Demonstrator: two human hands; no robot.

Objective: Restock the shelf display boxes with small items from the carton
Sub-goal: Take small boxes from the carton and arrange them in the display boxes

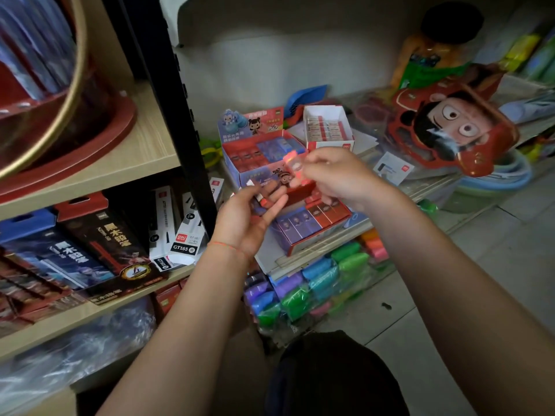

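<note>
Between both hands, a small red packet (295, 172) is pinched by the right hand (339, 178); the left hand (249, 217) grips more small items. At twelve o'clock sits the red display box (264, 154), a white box (329, 127) at one o'clock.

L hand (258, 214), R hand (339, 178) pinching small item (295, 169), display box (255, 151)

Red-and-blue cartoon-printed display box (264, 151); white, red-edged carton (329, 127); small item (295, 166) perhaps pink, blurred.
</note>
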